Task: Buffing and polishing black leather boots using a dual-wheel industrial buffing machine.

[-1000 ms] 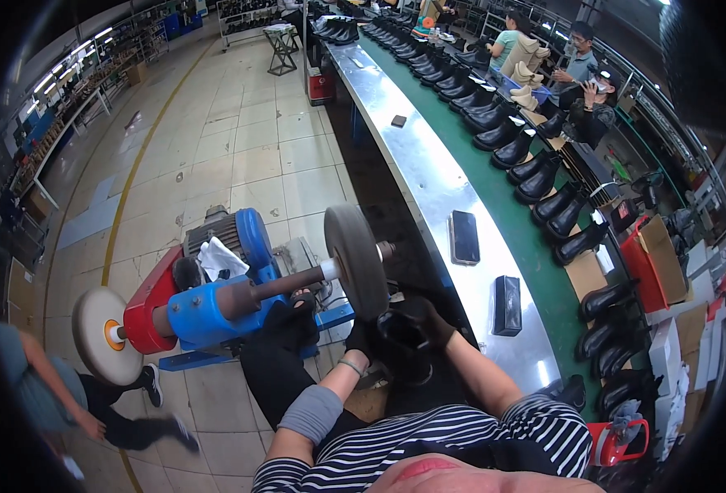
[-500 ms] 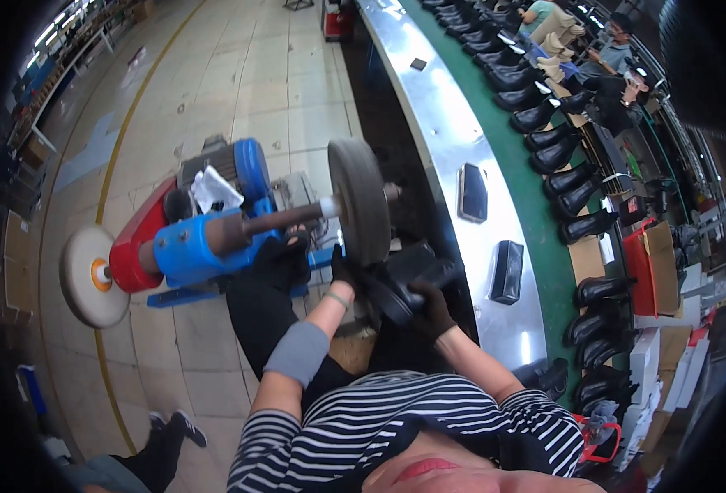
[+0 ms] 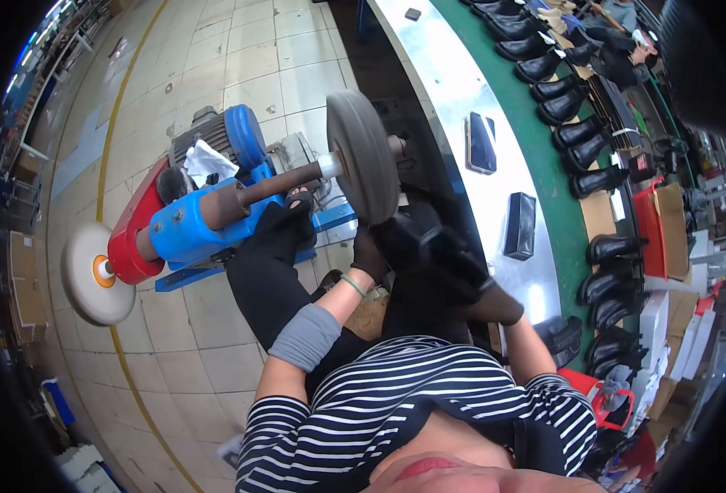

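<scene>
Your left hand [image 3: 368, 256] and right hand [image 3: 494, 306] both grip the black boot [image 3: 428, 246]. Hold it steady and press it gently on the gray wheel [image 3: 363, 156] just above them.

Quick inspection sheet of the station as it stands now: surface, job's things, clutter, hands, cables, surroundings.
Surface: tiled floor; steel bench at the right.
Job's things: black boot held against the grey buffing wheel on the blue motor's shaft.
Clutter: phone and black box on the bench; white rag on the motor.
Hands: left hand and right hand, both dark-gloved, grip the boot.
Cables: nothing seen.
Surroundings: row of black boots on a green belt; white disc at the shaft's far end.
</scene>
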Motion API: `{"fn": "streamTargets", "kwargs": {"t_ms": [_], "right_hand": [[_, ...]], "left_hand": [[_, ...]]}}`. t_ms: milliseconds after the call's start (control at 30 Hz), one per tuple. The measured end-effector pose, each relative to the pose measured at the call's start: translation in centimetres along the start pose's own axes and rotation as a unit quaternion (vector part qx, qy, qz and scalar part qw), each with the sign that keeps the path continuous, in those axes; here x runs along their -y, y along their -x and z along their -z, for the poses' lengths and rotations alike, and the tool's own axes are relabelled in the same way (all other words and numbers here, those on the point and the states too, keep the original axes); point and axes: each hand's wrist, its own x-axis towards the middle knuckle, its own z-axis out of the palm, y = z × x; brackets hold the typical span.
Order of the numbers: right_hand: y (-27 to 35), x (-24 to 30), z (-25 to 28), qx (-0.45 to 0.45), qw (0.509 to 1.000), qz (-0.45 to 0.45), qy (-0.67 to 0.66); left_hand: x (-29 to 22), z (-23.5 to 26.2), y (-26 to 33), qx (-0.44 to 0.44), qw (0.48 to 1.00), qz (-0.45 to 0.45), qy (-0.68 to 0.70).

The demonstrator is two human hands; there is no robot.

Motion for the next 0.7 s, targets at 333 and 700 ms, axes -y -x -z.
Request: {"fn": "streamTargets", "kwargs": {"t_ms": [333, 700], "right_hand": [[-12.0, 0.9, -4.1, 0.24, 0.919, -0.001, 0.313], [-1.8, 2.9, -2.4, 0.108, 0.953, 0.012, 0.283]], "left_hand": [[-1.6, 5.8, -2.1, -0.111, 0.839, -0.21, -0.489], [-2.1, 4.3, -1.7, -0.124, 0.858, -0.208, -0.454]]}}
